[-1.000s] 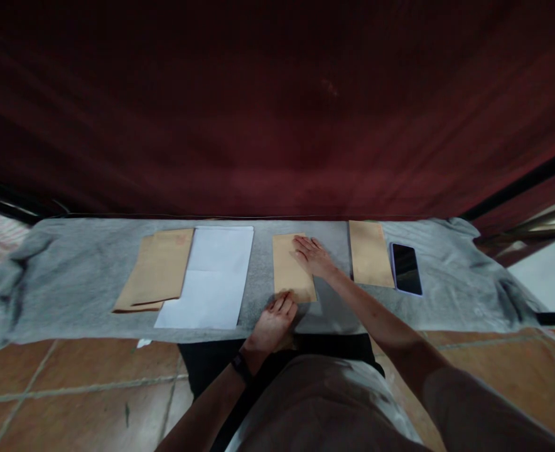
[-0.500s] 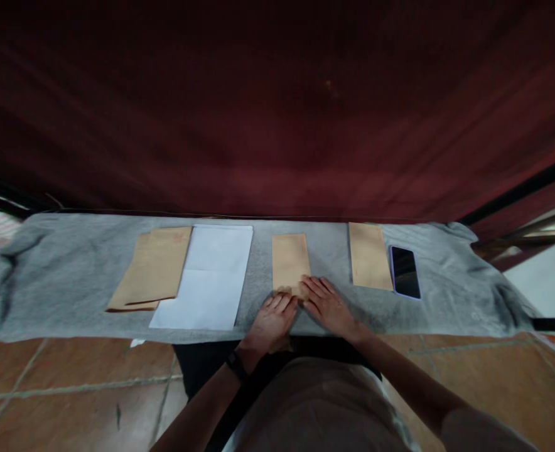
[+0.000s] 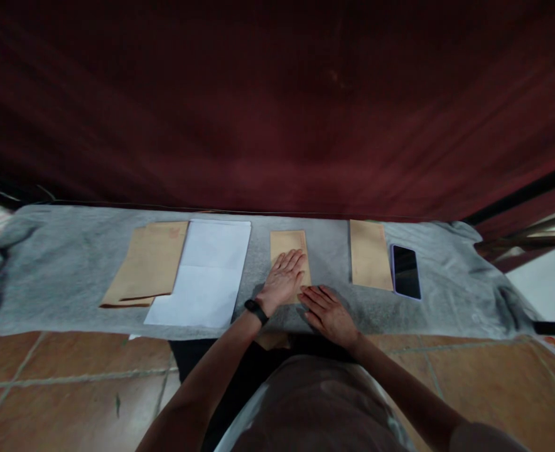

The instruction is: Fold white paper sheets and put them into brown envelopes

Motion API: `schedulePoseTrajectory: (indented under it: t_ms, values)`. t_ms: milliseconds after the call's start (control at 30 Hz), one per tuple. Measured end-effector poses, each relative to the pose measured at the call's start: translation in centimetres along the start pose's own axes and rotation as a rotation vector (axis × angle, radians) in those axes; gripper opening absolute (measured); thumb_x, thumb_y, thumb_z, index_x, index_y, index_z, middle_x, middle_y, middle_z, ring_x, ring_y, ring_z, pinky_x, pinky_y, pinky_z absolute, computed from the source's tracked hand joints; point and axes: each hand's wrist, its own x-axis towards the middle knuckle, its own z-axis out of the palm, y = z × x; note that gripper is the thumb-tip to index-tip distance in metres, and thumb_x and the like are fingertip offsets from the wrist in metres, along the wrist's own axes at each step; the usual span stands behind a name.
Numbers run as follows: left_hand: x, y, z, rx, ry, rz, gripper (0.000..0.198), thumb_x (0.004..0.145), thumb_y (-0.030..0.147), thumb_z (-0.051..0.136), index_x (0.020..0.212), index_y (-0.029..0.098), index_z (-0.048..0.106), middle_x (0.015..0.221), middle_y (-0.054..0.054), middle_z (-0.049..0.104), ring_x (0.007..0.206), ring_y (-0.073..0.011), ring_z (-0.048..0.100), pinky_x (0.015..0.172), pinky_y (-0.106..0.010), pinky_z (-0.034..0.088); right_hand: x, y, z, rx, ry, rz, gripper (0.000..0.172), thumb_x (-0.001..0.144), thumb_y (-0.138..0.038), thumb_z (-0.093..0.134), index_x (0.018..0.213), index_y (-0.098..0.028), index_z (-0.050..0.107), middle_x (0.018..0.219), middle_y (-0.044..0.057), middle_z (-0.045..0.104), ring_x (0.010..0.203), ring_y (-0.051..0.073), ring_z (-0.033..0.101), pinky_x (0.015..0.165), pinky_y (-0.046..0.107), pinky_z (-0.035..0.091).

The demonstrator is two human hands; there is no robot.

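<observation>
A brown paper envelope (image 3: 287, 240) lies flat on the grey cloth in front of me. Across its middle rests my left hand (image 3: 282, 276), palm down with the fingers stretched out, a dark band on the wrist. My right hand (image 3: 330, 314) lies flat at the envelope's lower right edge, fingertips touching or very near it, the rest on the cloth. Neither hand grips anything. Part of the envelope is hidden under the left hand.
To the left are white paper sheets (image 3: 211, 270), partly beside overlapping brown envelopes (image 3: 152, 260). On the right lie another brown envelope (image 3: 369, 254) and a phone (image 3: 405, 270) with a purple edge. Grey cloth (image 3: 70, 270) covers the narrow table; a dark red curtain (image 3: 277, 125) hangs behind.
My left hand has moved up from the envelope's bottom edge onto its middle. My right hand has shifted slightly down and to the right, off the lower corner.
</observation>
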Motion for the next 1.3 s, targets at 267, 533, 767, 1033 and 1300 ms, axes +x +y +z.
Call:
schedulePoseTrajectory:
  t_ms: [267, 533, 767, 1033, 1300]
  values:
    - [4.0, -1.6, 0.8, -0.040, 0.027, -0.105, 0.057, 0.105, 0.035, 0.030, 0.159, 0.017, 0.031, 0.164, -0.008, 0.036, 0.155, -0.0250, 0.024, 0.127, -0.049, 0.018, -0.3, 0.4, -0.5, 0.075, 0.020, -0.021, 0.038, 0.101, -0.030, 0.052, 0.138, -0.029, 0.062, 0.149, 0.006, 0.057, 0.137, 0.022, 0.053, 0.118, 0.049, 0.041]
    - [-0.9, 0.5, 0.0, -0.036, 0.009, -0.126, 0.054, 0.106, 0.036, 0.030, 0.155, 0.015, 0.037, 0.164, -0.010, 0.036, 0.154, -0.0263, 0.025, 0.126, -0.049, 0.022, -0.7, 0.2, 0.6, 0.061, 0.075, 0.011, 0.037, 0.102, -0.026, 0.049, 0.135, -0.027, 0.064, 0.143, 0.006, 0.062, 0.130, 0.022, 0.059, 0.118, 0.049, 0.040]
    - [-10.2, 3.9, -0.9, -0.027, -0.004, 0.070, 0.059, 0.105, 0.043, 0.038, 0.157, 0.015, 0.032, 0.165, -0.009, 0.033, 0.154, -0.0224, 0.026, 0.127, -0.044, 0.023, -0.8, 0.1, 0.5, 0.036, 0.068, 0.011, 0.038, 0.104, -0.028, 0.045, 0.138, -0.024, 0.061, 0.145, 0.006, 0.061, 0.134, 0.021, 0.055, 0.122, 0.048, 0.036]
    - [-11.2, 4.3, -0.1, -0.002, 0.013, 0.020, 0.066, 0.102, 0.042, 0.046, 0.156, 0.006, 0.031, 0.163, -0.017, 0.034, 0.154, -0.0254, 0.026, 0.126, -0.043, 0.026, 0.1, -3.2, 2.5, -0.045, 0.059, 0.125, 0.055, 0.105, -0.036, 0.041, 0.155, -0.012, 0.040, 0.157, 0.014, 0.046, 0.147, 0.026, 0.040, 0.124, 0.048, 0.031]
    - [-12.5, 3.7, -1.0, 0.015, 0.011, -0.037, 0.069, 0.102, 0.052, 0.042, 0.154, 0.007, 0.036, 0.163, -0.017, 0.034, 0.154, -0.0266, 0.025, 0.126, -0.043, 0.026, -1.9, -3.1, 2.8, -0.196, 0.103, 0.170, 0.062, 0.105, -0.039, 0.043, 0.157, -0.010, 0.033, 0.160, 0.013, 0.040, 0.149, 0.027, 0.037, 0.125, 0.049, 0.023]
